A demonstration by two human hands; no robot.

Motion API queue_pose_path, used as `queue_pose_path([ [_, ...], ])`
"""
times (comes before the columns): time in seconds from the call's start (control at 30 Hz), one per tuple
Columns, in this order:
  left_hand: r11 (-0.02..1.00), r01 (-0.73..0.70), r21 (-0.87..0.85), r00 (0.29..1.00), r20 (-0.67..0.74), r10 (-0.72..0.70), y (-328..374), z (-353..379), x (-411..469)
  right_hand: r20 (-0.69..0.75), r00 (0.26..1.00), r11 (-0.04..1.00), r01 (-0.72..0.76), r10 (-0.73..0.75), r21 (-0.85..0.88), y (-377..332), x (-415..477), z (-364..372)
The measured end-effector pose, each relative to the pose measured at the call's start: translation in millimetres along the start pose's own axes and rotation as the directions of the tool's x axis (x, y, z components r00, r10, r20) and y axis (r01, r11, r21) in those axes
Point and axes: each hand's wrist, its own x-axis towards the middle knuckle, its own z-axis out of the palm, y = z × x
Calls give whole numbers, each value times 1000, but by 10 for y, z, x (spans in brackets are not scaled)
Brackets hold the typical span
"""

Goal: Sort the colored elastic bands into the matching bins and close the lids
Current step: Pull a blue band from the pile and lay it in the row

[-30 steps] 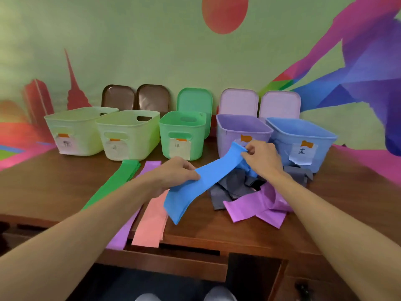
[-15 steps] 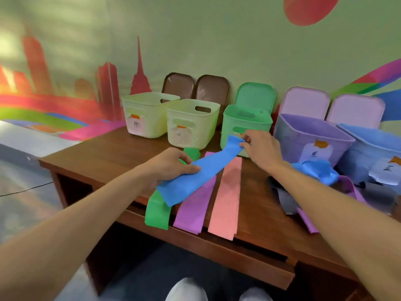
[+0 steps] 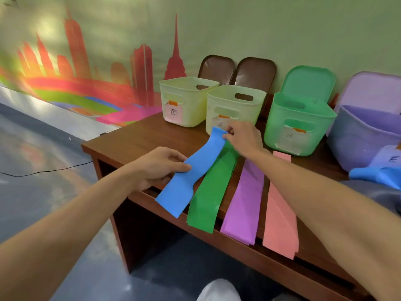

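Blue elastic band (image 3: 192,177) hung stretched over the desk's (image 3: 141,137) front edge; the left hand (image 3: 152,168) gripped its middle, the right hand (image 3: 245,137) its far end, fingers (image 3: 229,130) clamped on it. Green band (image 3: 208,190), purple band (image 3: 247,198) and pink band (image 3: 280,213) lay alongside, near the green bin (image 3: 297,124).

On the far-left pale yellow bin (image 3: 186,101), the paper label (image 3: 173,110) shows you one black handwritten character, possibly 粉, too blurred to be sure. The next pale bin (image 3: 235,105) has a second label (image 3: 221,123), its scrawl half hidden by the blue band (image 3: 195,168). You cannot read the small handwritten marks on the green bin's label (image 3: 289,135) or the purple bin's label (image 3: 389,158), far right.
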Motion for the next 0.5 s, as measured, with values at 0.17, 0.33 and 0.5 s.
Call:
queue_pose_path([
  [0.17,999,44,-7,998,-34,-44,-111,-128,74,60,998,998,23,-19,-63,-95,123,283],
  [0.33,985,15,175,997,-83,0,-107,-117,184,87,996,995,5,4,-103,-114,203,411],
  [0.5,856,-35,515,983,-138,124,-102,-107,229,71,997,979,30,-16,-201,-128,248,447],
])
